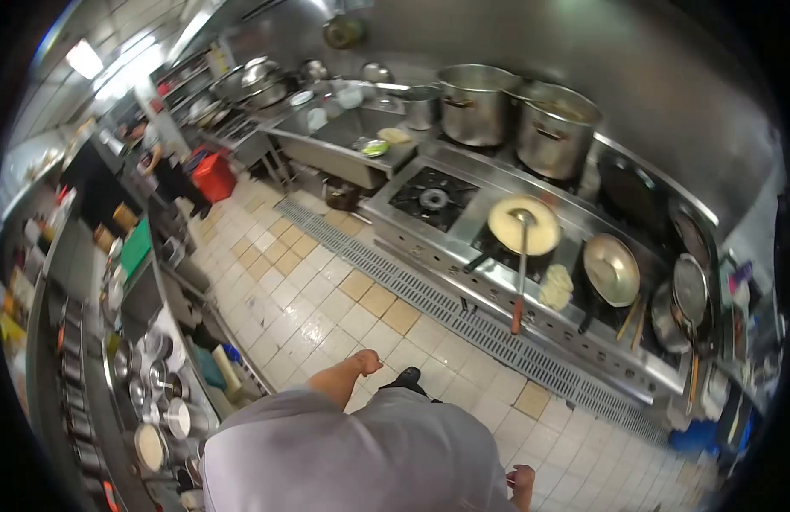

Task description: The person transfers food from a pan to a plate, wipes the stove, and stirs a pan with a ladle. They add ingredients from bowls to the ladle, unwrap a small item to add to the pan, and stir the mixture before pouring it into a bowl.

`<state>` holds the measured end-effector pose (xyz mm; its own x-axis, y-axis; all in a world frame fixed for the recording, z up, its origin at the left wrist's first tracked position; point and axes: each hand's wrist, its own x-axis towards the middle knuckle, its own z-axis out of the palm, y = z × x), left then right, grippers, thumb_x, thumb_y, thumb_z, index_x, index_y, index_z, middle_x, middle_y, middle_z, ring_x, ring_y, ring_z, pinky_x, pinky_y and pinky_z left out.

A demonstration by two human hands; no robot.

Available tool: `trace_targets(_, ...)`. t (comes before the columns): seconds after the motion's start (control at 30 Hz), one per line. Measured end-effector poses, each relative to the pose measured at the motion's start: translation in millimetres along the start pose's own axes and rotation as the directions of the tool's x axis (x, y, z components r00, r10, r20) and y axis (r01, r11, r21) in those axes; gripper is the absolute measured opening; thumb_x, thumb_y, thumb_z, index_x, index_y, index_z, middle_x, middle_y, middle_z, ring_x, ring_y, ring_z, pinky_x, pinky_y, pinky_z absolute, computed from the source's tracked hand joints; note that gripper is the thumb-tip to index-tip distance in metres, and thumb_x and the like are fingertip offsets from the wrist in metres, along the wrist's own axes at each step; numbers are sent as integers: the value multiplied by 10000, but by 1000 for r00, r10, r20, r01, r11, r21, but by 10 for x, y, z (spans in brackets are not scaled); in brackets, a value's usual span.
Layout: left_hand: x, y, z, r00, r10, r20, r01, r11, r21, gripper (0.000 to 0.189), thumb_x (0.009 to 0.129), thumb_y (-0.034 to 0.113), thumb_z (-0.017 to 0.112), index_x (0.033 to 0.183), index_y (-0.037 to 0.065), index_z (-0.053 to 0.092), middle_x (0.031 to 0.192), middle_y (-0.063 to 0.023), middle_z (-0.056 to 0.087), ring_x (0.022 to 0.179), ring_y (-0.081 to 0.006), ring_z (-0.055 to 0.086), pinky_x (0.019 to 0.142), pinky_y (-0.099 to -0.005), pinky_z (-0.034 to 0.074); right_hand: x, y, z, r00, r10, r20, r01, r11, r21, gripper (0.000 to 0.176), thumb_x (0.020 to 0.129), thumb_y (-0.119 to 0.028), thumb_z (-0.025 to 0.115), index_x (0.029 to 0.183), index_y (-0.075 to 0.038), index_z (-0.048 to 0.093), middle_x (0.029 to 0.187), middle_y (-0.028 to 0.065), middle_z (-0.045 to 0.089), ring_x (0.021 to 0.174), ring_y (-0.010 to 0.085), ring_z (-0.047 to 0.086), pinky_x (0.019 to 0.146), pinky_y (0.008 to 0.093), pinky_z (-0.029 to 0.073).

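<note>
My left hand (367,362) hangs in front of my body over the tiled floor, its fingers curled in with nothing seen in them. Lower right, by my side, is my right hand (521,478); its fingers are curled, and a small thin thing may be in them, too small to name. Neither hand touches the stove (459,260). On that stove stands a pan of pale yellow liquid (504,232) with a long-handled ladle (523,273) lying across it. A crumpled pale cloth (556,288) and an empty-looking frying pan (612,269) are to its right.
Two large stockpots (474,115) stand at the back of the stove. A sink (326,149) adjoins it on the left. Along the left runs a counter with metal containers (160,375) and a green board (135,249). Another person (164,166) stands far back near a red bin (214,177).
</note>
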<state>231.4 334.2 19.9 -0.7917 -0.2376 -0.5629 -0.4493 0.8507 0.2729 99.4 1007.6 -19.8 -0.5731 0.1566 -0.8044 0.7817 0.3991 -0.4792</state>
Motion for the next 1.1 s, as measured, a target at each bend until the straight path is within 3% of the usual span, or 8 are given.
trace_targets(0.1,-248,-210,-1,925,-213,313,270,951,-152,462,935,422,516,1013,28,744,1028,-224,706,870,-313,704,796,-444,554,192,-404,157,962,-140,233,160,985,-71,286,914,-154,482,1092,-25,666,642,142,626,573,251,603,483,406,477)
trace_targets(0.2,-499,-378,121,956,-126,265,195,948,-253,445,935,364,517,1076,-23,687,914,-153,739,612,-254,693,574,-376,566,1412,-48,204,476,-674,565,824,567,-17,319,912,-286,599,1168,-118,689,677,159,659,579,280,616,547,451,502)
trace_targets(0.23,-565,-347,147,928,-243,281,340,861,-379,438,940,357,509,1065,-23,686,886,-156,735,619,-251,689,564,-382,563,1359,-229,273,463,-667,583,832,554,-26,319,912,-286,599,1168,-118,689,677,159,659,579,280,616,547,451,502)
trace_targets(0.3,-657,-372,168,881,-370,295,472,708,-525,423,948,362,501,997,-12,694,814,-155,718,615,-249,676,555,-394,558,1057,-404,516,711,-470,524,629,757,-174,268,933,-314,601,1056,-85,665,694,132,639,593,251,604,525,403,494)
trace_targets(0.4,-760,-605,67,912,-324,252,408,787,-462,529,945,415,458,965,-37,731,830,-212,715,711,-295,709,705,-431,559,598,-774,936,939,-100,328,214,919,-332,330,964,-357,604,888,-37,630,718,91,608,614,207,584,492,331,482)
trace_targets(0.7,-509,-1690,-300,813,-495,305,577,619,-532,511,963,407,477,1013,-38,724,906,-216,726,767,-280,722,774,-417,561,382,-1866,1846,936,-197,291,296,888,-351,409,943,-403,635,1057,-11,645,712,90,610,597,194,580,480,332,476)
trace_targets(0.87,-195,-2221,-708,853,-503,135,436,546,-716,477,957,375,506,1143,-27,682,967,-201,722,757,-310,720,800,-420,564,101,-2262,2360,918,-258,300,347,890,-296,421,934,-410,646,1079,-15,651,702,92,611,589,196,577,476,331,473)
trace_targets(1.1,-183,-2645,-1216,822,-567,-40,391,615,-685,492,935,405,504,1108,-12,700,1007,-217,711,935,-352,690,861,-433,541,486,-1642,2336,929,-196,315,302,892,-335,442,922,-421,662,1111,-21,660,688,94,611,578,199,573,470,329,468)
